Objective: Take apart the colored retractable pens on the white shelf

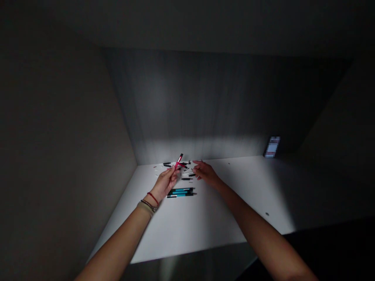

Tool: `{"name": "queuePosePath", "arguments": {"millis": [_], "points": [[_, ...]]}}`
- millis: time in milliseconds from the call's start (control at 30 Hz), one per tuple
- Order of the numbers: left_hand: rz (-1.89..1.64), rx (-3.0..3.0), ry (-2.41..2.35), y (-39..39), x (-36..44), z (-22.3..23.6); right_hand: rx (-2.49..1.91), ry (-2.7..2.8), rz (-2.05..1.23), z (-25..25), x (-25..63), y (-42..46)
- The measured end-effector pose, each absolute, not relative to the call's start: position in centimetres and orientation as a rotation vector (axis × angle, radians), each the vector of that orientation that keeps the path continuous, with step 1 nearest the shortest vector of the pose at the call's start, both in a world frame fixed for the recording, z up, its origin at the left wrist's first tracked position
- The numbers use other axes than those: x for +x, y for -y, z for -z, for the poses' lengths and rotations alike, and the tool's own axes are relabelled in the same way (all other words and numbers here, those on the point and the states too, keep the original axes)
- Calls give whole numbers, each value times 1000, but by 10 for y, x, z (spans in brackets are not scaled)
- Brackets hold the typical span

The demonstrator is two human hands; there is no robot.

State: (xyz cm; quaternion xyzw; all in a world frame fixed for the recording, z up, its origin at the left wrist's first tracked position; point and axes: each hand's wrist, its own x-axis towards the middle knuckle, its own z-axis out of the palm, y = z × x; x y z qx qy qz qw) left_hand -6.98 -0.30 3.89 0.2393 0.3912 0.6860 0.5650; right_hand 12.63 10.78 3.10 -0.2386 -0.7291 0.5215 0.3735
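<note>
Red pen [179, 160] slanted up-right beyond blue pens [181, 192], pinched by left hand [167, 182]; right hand [206, 173] angled forward-left, fingers part-curled, grip unclear.

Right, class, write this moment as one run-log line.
left hand: holding red pen part | right hand: near loose black pieces | teal pens: side by side, white desk

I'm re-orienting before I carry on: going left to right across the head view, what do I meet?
Left hand holding a red pen → right hand → small dark spot → pixelated rectangular object.
</note>
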Motion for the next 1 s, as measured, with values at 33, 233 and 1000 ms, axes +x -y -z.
{"name": "queuePosePath", "arguments": {"millis": [33, 233, 1000], "points": [[-1653, 509, -864, 2, -72, -40, -636, 1880, -1316, -29, 126, -109], [-1595, 567, -1040, 2, -69, -35, -723, 1903, -1431, -22, 121, -111], [-1297, 1169, -1354, 0, -56, -22, -617, 1579, -1438, -44, 126, -99]]}}
